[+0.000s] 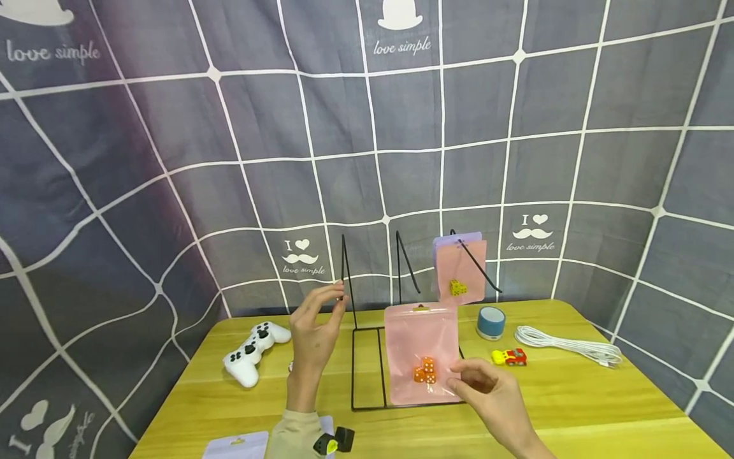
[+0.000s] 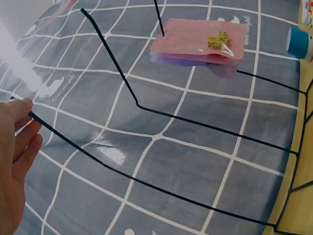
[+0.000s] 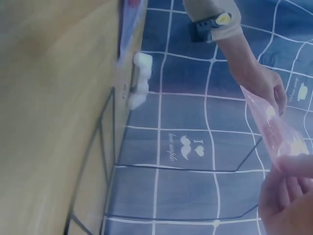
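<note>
My right hand [image 1: 490, 398] pinches the lower right edge of a pink zip bag [image 1: 421, 325], which has orange dice [image 1: 427, 370] in it. The bag is upright in front of the black wire display rack [image 1: 381, 376]. At the left, my left hand [image 1: 314, 328] pinches the tip of the rack's left hook [image 2: 68, 139] between thumb and fingers. The middle hook [image 2: 117, 61] carries nothing. On the right hook [image 1: 482, 268] hang a pink bag [image 1: 467, 271] with yellow dice [image 1: 457, 288] and purple bags [image 1: 459, 238] behind it.
A white game controller [image 1: 252, 354] lies left on the wooden table [image 1: 602, 408]. To the right are a blue cylinder [image 1: 490, 323], a red and yellow toy car [image 1: 509, 357] and a bundled white cable [image 1: 568, 344]. A purple bag [image 1: 237, 445] lies at the front left.
</note>
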### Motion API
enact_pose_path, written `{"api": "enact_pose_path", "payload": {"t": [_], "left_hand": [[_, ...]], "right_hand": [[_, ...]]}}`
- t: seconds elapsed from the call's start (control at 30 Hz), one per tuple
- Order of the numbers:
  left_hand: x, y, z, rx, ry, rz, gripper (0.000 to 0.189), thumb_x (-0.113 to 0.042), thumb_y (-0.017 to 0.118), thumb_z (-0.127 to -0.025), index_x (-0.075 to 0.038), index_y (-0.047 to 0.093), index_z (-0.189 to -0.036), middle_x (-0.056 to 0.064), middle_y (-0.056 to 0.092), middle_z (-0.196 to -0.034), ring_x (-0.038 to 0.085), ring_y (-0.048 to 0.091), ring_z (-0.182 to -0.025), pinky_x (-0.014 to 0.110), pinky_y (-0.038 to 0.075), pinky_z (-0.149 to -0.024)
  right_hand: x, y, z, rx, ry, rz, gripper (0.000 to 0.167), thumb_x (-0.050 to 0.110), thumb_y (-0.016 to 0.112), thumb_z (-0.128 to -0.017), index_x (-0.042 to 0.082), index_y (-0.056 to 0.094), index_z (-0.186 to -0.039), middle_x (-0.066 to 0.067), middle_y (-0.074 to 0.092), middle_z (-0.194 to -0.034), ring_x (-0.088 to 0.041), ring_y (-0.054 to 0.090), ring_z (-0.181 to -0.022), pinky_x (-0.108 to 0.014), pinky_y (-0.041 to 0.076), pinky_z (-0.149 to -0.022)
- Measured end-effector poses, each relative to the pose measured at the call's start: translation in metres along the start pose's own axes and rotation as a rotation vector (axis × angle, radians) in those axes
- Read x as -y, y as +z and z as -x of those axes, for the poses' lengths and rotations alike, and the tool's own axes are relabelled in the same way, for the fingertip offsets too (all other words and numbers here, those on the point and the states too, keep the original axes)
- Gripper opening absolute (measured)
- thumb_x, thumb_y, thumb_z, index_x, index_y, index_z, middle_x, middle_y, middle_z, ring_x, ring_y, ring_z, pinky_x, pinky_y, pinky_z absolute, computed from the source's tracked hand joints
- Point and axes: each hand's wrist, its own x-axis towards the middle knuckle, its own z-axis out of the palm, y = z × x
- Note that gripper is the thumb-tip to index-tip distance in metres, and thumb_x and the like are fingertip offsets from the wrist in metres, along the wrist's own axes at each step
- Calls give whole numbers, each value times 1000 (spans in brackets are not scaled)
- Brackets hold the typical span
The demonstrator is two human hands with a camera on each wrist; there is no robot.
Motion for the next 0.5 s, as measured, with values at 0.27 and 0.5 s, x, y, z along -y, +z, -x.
{"api": "enact_pose_path", "payload": {"t": [0.27,0.5], "left_hand": [[0,-2,-1,-16,-2,-6,23,14,76,-70,3,68,-88,16,69,-96,31,67,-88,29,55,-85],[-1,-2,1,3,-14,-13,25,14,76,-70,1,69,-90,15,69,-98,29,67,-91,28,54,-86]], "right_hand": [[-1,2,-14,-22,-21,1,18,-1,76,-77,4,69,-92,-7,69,-74,-12,62,-63,-22,54,-54],[-2,3,-23,-12,-47,-9,19,1,76,-77,1,69,-94,-8,70,-75,-11,63,-64,-21,53,-54]]}}
